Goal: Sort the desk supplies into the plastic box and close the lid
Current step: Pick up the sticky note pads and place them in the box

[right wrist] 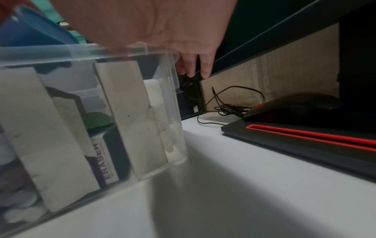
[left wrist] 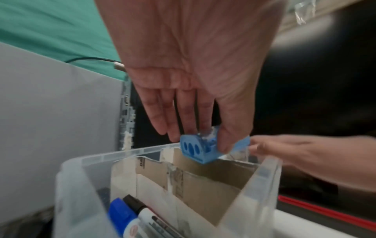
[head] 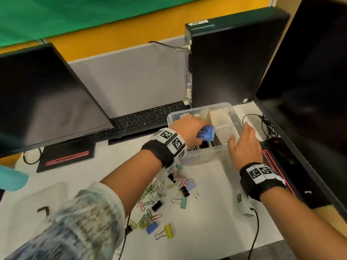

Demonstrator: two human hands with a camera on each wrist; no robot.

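The left hand (head: 187, 128) pinches a small blue box (head: 205, 133) between thumb and fingertips and holds it just above the open clear plastic box (head: 202, 152), over the cardboard dividers (left wrist: 195, 182) that split the inside into compartments. In the left wrist view the fingers (left wrist: 183, 116) lie close together and reach down onto the blue box, with the thumb pressed on its other side. The right hand (head: 244, 145) rests on the right rim of the plastic box, its fingers straight and slightly apart, holding nothing. A blue marker (left wrist: 122, 215) and a black marker (left wrist: 142, 211) lie in the near left compartment, and an eraser pack (right wrist: 105, 161) shows through the clear wall. Binder clips (head: 185, 190) and paper clips (head: 150, 192) lie scattered on the white desk (head: 216, 203) just in front of the plastic box. A keyboard (head: 142, 119) sits behind, and a dark mouse (right wrist: 295, 106) lies to the right.
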